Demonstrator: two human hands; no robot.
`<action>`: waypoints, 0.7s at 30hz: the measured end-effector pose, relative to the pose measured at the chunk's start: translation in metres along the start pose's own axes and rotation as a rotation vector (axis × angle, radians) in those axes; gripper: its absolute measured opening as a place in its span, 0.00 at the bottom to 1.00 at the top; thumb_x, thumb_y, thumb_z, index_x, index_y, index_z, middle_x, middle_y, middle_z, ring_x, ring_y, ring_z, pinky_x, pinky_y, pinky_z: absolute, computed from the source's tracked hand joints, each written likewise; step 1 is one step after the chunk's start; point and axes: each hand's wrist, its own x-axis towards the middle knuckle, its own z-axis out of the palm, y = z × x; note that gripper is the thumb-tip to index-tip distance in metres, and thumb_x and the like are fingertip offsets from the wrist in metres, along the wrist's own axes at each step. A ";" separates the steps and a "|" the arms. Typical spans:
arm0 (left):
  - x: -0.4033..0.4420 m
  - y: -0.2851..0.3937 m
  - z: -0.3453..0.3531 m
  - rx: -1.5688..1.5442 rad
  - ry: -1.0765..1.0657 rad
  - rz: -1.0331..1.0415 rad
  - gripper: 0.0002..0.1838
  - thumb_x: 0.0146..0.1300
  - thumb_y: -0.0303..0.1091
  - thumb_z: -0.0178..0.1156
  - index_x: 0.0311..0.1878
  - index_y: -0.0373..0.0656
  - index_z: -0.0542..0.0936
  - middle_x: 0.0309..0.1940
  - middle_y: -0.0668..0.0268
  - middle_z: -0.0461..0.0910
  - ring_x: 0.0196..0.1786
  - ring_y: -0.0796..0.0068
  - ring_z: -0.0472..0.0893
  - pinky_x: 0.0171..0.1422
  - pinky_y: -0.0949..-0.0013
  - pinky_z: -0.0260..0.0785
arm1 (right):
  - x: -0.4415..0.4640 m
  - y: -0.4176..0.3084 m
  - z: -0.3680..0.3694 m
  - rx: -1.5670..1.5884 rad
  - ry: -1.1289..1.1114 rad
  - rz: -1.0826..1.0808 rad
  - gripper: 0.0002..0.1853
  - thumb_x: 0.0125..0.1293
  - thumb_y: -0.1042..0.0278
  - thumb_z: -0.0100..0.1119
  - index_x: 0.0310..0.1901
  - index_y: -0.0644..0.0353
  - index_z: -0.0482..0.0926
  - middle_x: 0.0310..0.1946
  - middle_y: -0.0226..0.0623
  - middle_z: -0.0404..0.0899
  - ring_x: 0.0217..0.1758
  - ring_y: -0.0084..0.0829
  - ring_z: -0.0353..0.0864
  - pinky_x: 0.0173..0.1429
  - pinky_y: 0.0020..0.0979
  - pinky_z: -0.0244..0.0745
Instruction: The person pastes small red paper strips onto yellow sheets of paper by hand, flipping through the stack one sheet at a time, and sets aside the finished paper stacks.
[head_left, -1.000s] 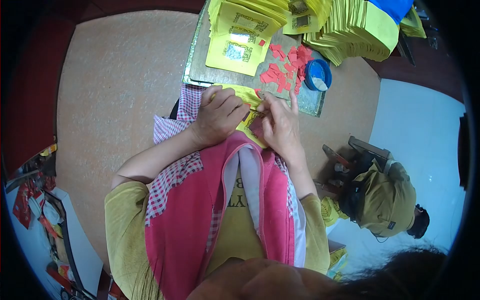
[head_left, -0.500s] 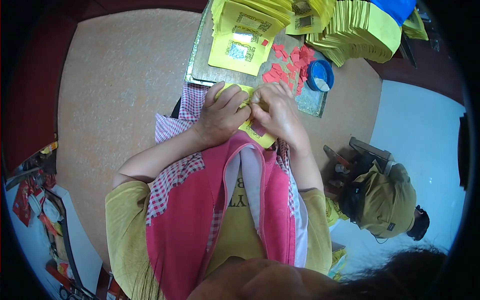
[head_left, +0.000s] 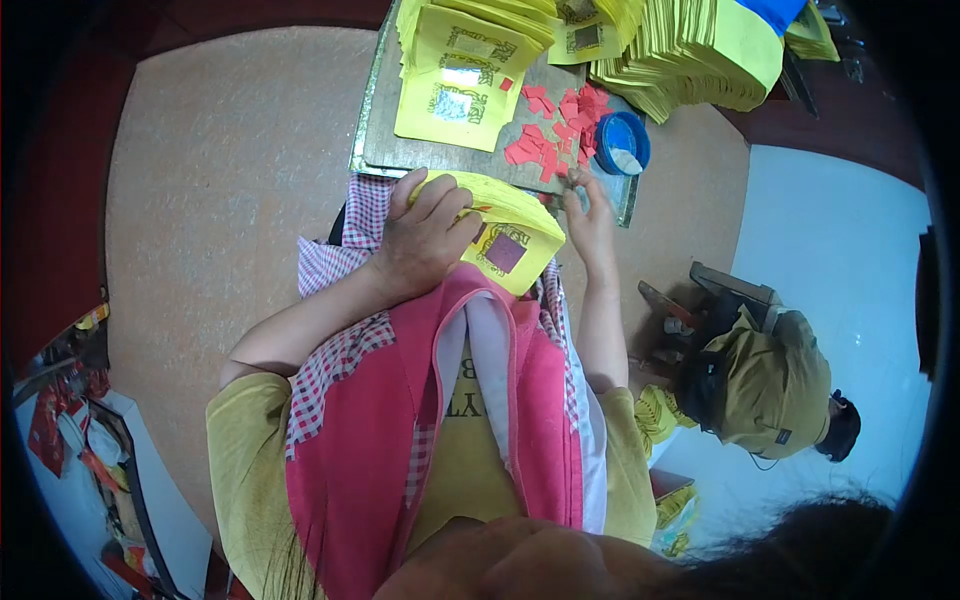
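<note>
Counter: On the worn wooden counter (head_left: 415, 155), printed yellow sheets (head_left: 425, 110) are piled at left, a thick yellow stack (head_left: 690, 60) at right.
Scraps: Red paper pieces (head_left: 527, 150) are scattered beside a blue tub (head_left: 618, 130).
Bundle: A yellow paper bundle (head_left: 530, 255) is held between the pink garment (head_left: 350, 420) and the counter's near edge.
Left grip: The bundle's left side is clasped in the left hand (head_left: 425, 235).
Right grip: The right hand (head_left: 590, 205) is partly curled near the red pieces; whether anything is pinched cannot be told.
Room: Brownish floor (head_left: 240, 150) is seen at left, a second person (head_left: 780, 380) in brown clothing at right.
</note>
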 end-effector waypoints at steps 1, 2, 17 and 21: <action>0.000 0.000 0.000 -0.002 0.006 0.001 0.06 0.57 0.34 0.65 0.38 0.48 0.85 0.44 0.70 0.77 0.59 0.69 0.75 0.72 0.50 0.56 | -0.003 0.003 0.006 0.001 0.001 0.001 0.18 0.67 0.75 0.59 0.58 0.64 0.79 0.60 0.50 0.80 0.65 0.47 0.78 0.70 0.41 0.70; -0.001 0.000 0.000 -0.004 0.012 0.002 0.06 0.57 0.33 0.65 0.38 0.48 0.85 0.44 0.70 0.77 0.59 0.69 0.75 0.72 0.49 0.56 | -0.005 0.005 0.012 -0.127 0.017 -0.042 0.19 0.66 0.76 0.58 0.59 0.63 0.79 0.62 0.51 0.78 0.68 0.49 0.75 0.72 0.42 0.67; -0.001 0.000 0.001 0.025 0.056 -0.006 0.07 0.59 0.33 0.66 0.41 0.47 0.85 0.39 0.72 0.78 0.55 0.71 0.77 0.74 0.47 0.54 | 0.013 -0.058 -0.013 -0.104 -0.024 -0.169 0.09 0.62 0.67 0.66 0.43 0.58 0.83 0.56 0.45 0.83 0.66 0.46 0.78 0.80 0.53 0.53; -0.003 0.000 0.003 0.005 0.034 -0.003 0.06 0.59 0.34 0.66 0.39 0.48 0.85 0.41 0.72 0.78 0.56 0.70 0.77 0.75 0.47 0.54 | 0.009 -0.122 -0.018 -0.041 -0.284 -0.316 0.06 0.60 0.68 0.67 0.35 0.58 0.80 0.50 0.38 0.85 0.62 0.41 0.81 0.77 0.56 0.56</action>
